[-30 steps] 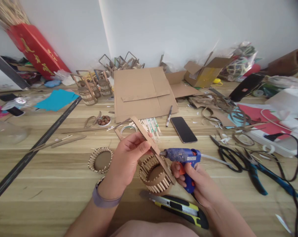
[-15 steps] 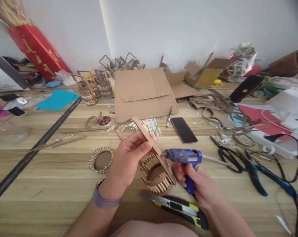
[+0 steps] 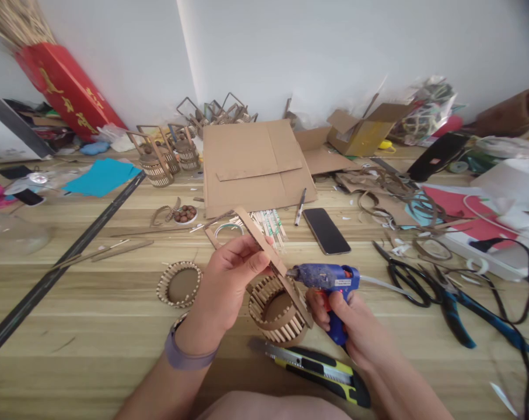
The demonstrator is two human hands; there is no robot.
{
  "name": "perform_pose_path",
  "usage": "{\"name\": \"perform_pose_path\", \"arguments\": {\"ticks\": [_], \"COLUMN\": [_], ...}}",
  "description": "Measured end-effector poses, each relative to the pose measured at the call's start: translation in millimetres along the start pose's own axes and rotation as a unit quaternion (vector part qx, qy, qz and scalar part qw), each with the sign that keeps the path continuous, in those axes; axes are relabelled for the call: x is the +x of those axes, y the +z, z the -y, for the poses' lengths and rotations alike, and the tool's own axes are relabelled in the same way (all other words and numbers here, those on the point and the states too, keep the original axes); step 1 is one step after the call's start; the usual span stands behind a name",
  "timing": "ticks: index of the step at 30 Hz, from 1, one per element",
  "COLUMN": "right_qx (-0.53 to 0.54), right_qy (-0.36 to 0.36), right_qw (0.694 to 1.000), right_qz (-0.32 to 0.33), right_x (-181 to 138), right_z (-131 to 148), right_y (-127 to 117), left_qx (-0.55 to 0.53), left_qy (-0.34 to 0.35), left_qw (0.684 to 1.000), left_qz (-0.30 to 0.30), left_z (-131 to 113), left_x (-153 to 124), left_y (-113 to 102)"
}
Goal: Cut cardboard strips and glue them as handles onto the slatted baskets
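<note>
My left hand (image 3: 227,286) pinches a long cardboard strip (image 3: 259,236) that slants down across a small round basket of wooden sticks (image 3: 277,310) on the floor. My right hand (image 3: 350,326) grips a blue glue gun (image 3: 330,283), its nozzle touching the strip just right of my left thumb. A second, flatter stick ring (image 3: 179,284) lies to the left of my left hand. A yellow and black utility knife (image 3: 317,367) rests just in front of the basket.
A black phone (image 3: 326,231), a pen (image 3: 299,206) and a flat cardboard sheet (image 3: 253,165) lie beyond the hands. Black scissors (image 3: 407,275) and blue pliers (image 3: 459,309) sit to the right among cables and scraps. Finished baskets (image 3: 157,163) stand at the back left.
The glue gun's nozzle has crept slightly along the strip; both hands otherwise hold the same positions.
</note>
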State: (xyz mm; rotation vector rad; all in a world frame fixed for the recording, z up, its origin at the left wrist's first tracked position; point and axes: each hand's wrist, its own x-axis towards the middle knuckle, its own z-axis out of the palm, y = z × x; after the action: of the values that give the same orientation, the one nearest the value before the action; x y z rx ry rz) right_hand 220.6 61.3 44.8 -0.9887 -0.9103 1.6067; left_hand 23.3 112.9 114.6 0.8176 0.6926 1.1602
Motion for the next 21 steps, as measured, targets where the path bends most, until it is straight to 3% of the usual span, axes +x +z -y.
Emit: {"name": "perform_pose_path", "arguments": {"ticks": [8, 21], "right_qx": [-0.008, -0.067], "right_qy": [-0.019, -0.043], "right_qw": [0.999, 0.997], "right_qz": [-0.026, 0.008], "right_x": [-2.5, -0.4], "right_z": [1.2, -3.5], "right_y": [6.2, -2.2], "left_qx": [-0.004, 0.000], "left_qy": [0.004, 0.030], "left_qw": [1.000, 0.999], "left_qz": [0.006, 0.013], "left_z": [0.0, 4.1], "left_x": [-0.4, -0.5], "left_y": [-0.3, -3.0]}}
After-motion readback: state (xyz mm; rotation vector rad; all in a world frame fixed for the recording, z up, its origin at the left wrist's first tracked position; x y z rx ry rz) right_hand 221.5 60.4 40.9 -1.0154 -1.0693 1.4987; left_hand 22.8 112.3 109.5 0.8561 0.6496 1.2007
